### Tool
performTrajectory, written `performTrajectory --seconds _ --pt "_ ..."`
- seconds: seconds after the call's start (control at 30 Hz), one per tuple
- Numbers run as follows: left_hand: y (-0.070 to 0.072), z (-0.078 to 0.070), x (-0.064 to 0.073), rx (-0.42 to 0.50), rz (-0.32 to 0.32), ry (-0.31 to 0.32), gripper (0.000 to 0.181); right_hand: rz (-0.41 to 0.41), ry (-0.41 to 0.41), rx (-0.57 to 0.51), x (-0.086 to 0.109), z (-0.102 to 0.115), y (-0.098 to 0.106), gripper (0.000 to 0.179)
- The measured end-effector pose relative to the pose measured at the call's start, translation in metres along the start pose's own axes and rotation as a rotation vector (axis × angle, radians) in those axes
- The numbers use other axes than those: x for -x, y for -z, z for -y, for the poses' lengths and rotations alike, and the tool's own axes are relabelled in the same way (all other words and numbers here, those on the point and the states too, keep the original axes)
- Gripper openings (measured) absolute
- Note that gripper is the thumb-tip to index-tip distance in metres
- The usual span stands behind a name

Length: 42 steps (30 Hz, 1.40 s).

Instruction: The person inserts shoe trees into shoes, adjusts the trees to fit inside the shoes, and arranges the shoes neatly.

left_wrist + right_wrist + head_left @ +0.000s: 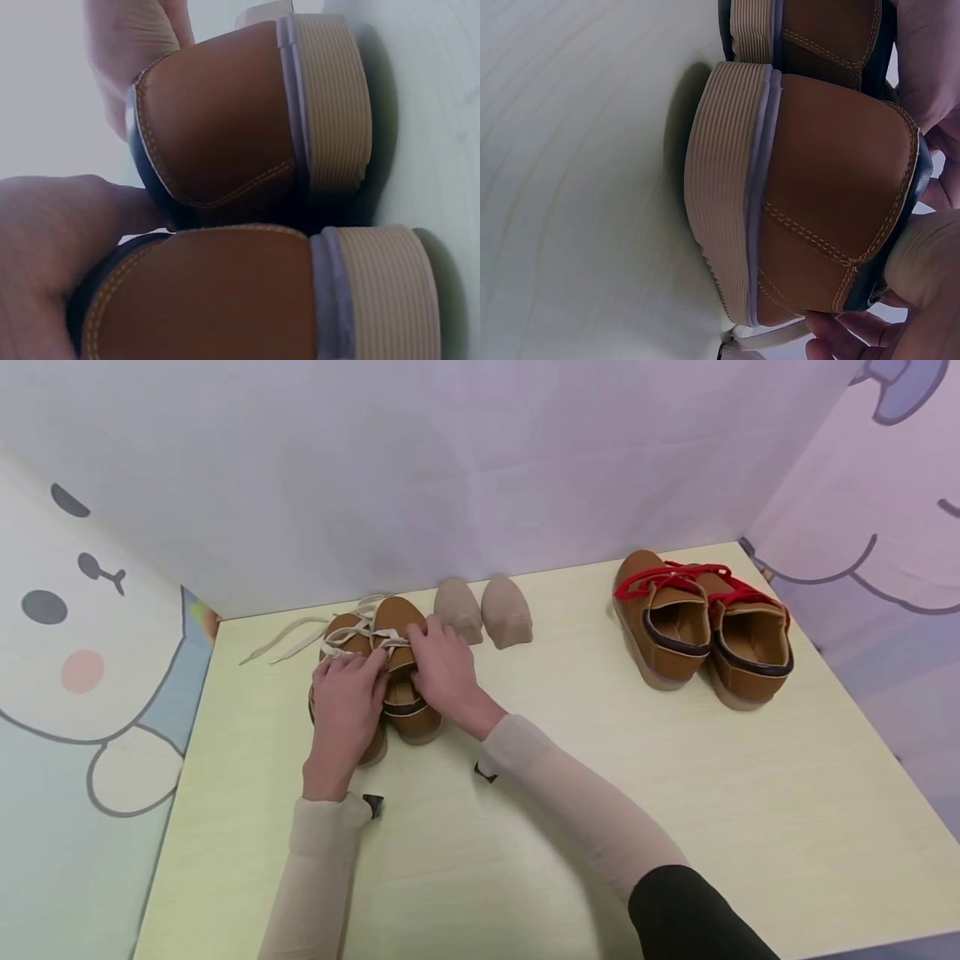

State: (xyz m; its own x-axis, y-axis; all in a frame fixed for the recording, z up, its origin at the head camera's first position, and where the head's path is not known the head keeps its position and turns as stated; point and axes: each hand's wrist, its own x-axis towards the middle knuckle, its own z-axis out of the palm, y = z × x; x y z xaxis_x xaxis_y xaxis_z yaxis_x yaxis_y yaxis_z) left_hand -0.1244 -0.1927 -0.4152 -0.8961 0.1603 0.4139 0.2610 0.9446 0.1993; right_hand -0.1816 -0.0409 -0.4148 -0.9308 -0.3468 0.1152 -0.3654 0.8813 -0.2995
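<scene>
A brown shoe (400, 612) with cream laces stands on the table, toe toward the back wall; its mate (347, 628) is close on the left. My left hand (347, 697) lies over the left shoe, its thumb and fingertips pinching the cream shoelace (390, 640) of the right one. From the other side my right hand (447, 670) holds that shoelace, its fingers curled against the shoe's upper. The fingertips are partly hidden. Both wrist views show the brown heels (225, 112) and ribbed soles (724, 172) flat on the table.
Two beige shoe inserts (457, 608) stand beside the right hand, near the back wall. A second pair of brown shoes (652, 631), with red laces (678, 578), is at the far right. Loose cream lace ends (288, 639) trail over the pale table (600, 760) at left.
</scene>
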Motion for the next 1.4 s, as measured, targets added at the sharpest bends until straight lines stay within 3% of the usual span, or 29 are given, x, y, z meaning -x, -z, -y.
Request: performTrajectory --seconds 0.4,0.57,0.97,1.4 --pt "-0.001 -0.004 0.001 0.044 0.008 0.053 0.013 0.032 0.047 -0.167 0.000 -0.015 -0.004 0.057" --pt "-0.003 -0.003 0.001 0.067 0.009 0.062 0.013 0.050 0.075 -0.160 0.002 -0.020 0.000 0.055" --pt "-0.003 -0.004 0.001 0.075 0.006 0.075 0.013 -0.024 0.129 -0.122 0.015 -0.041 0.009 0.044" --pt "-0.002 -0.003 0.000 0.107 -0.007 0.100 0.012 -0.054 0.130 -0.200 0.016 -0.053 0.016 0.031"
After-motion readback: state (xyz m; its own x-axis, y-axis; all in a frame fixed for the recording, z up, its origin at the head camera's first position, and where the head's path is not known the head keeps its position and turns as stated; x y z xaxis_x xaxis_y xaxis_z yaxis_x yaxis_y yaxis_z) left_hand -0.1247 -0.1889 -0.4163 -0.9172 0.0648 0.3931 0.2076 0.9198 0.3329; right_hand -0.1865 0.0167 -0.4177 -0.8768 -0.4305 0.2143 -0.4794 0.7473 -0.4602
